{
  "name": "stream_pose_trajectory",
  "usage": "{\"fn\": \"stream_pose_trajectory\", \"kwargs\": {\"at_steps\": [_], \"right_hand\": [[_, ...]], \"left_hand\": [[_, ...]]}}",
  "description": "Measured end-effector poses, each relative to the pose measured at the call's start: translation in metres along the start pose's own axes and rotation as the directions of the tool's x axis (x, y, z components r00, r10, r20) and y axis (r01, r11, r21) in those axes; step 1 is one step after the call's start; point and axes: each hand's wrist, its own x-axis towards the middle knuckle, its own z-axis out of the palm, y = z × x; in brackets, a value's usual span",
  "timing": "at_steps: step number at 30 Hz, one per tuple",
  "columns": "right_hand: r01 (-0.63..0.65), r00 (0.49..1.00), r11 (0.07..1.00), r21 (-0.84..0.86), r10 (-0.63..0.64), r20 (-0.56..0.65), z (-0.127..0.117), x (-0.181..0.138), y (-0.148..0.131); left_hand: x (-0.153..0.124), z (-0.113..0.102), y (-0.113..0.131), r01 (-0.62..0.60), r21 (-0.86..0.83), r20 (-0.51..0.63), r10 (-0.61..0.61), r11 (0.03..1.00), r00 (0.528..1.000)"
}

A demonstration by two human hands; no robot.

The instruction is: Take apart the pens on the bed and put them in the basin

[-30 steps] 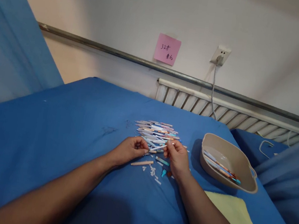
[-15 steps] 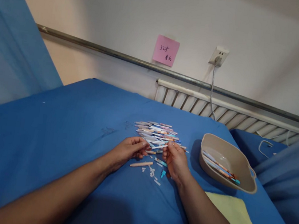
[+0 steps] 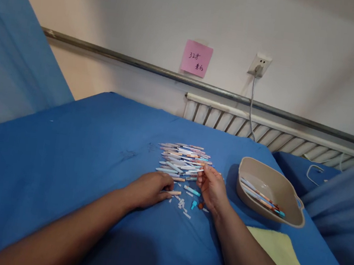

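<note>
My right hand (image 3: 211, 187) pinches a thin white pen refill (image 3: 195, 171) above the front of a pile of pens (image 3: 180, 154). Lower and to the left, my left hand (image 3: 151, 190) has its fingers closed over the left end of a peach pen barrel (image 3: 175, 192) lying on the blue sheet; the fingers hide that end. Between my hands lie a turquoise and white pen part (image 3: 191, 190), small white bits (image 3: 181, 203), a turquoise piece (image 3: 194, 204) and a reddish-brown piece (image 3: 200, 205).
A beige basin (image 3: 270, 179) with several pens (image 3: 261, 196) inside stands on the right. In front of it lies a yellow cloth (image 3: 281, 255). A metal rail (image 3: 146, 68), a radiator (image 3: 227, 121) and a plugged-in cable (image 3: 252, 101) run along the wall.
My left hand has left the white refill and moved down to the peach pen barrel. My right hand keeps the refill and has shifted slightly right.
</note>
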Motion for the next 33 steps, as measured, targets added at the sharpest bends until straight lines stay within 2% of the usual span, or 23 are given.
{"fn": "stream_pose_trajectory", "kwargs": {"at_steps": [4,8,12,16,33], "right_hand": [[0.002,1.0,1.0,-0.005,-0.002,-0.007,-0.001,0.001,0.0],[0.035,0.999,0.999,-0.008,-0.035,-0.017,-0.004,0.002,-0.003],[0.052,0.999,0.999,-0.001,-0.052,-0.014,-0.007,0.003,-0.007],[0.064,0.998,0.998,-0.028,-0.064,-0.029,-0.007,0.003,-0.008],[0.117,0.993,0.984,-0.133,-0.12,-0.015,-0.005,0.003,-0.003]], "left_hand": [[0.001,0.001,-0.002,-0.015,-0.031,-0.029,0.014,0.999,0.999],[0.004,-0.001,-0.008,0.032,-0.234,-0.106,-0.058,0.972,0.993],[0.008,-0.002,-0.014,0.063,-0.446,-0.163,-0.151,0.893,0.975],[0.011,-0.004,-0.013,0.05,-0.559,-0.173,-0.176,0.828,0.969],[0.009,-0.001,-0.016,0.045,-0.499,-0.169,-0.149,0.865,0.974]]}}
